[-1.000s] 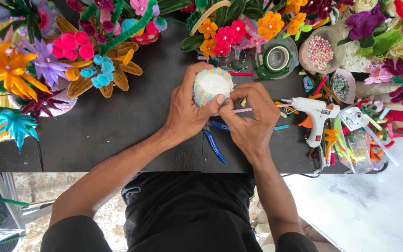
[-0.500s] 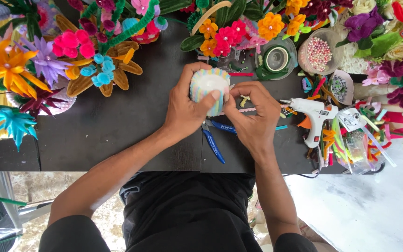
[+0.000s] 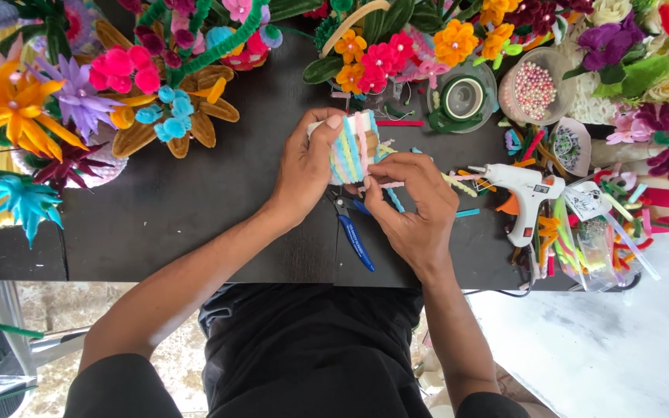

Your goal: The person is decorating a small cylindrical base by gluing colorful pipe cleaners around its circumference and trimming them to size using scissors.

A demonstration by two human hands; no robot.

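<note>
My left hand [image 3: 308, 169] grips a small round cup [image 3: 352, 147] wrapped in pastel fuzzy stems of blue, yellow, pink and white, holding it on its side above the black table [image 3: 195, 209]. My right hand [image 3: 412, 205] sits just right of the cup and pinches a pink fuzzy stem [image 3: 385, 184] against its lower side. Blue-handled pliers [image 3: 354, 236] lie on the table under and between my hands.
A white glue gun [image 3: 524, 193] lies right of my right hand, beside a heap of loose coloured stems [image 3: 582, 232]. A tape roll [image 3: 462, 97] and a cup of pink beads [image 3: 534, 89] stand behind. Fuzzy-stem flower bouquets [image 3: 79, 93] crowd the table's back and left.
The cup has turned from top-up to lying on its side, showing its striped wall. My right hand has shifted slightly toward its lower edge.
</note>
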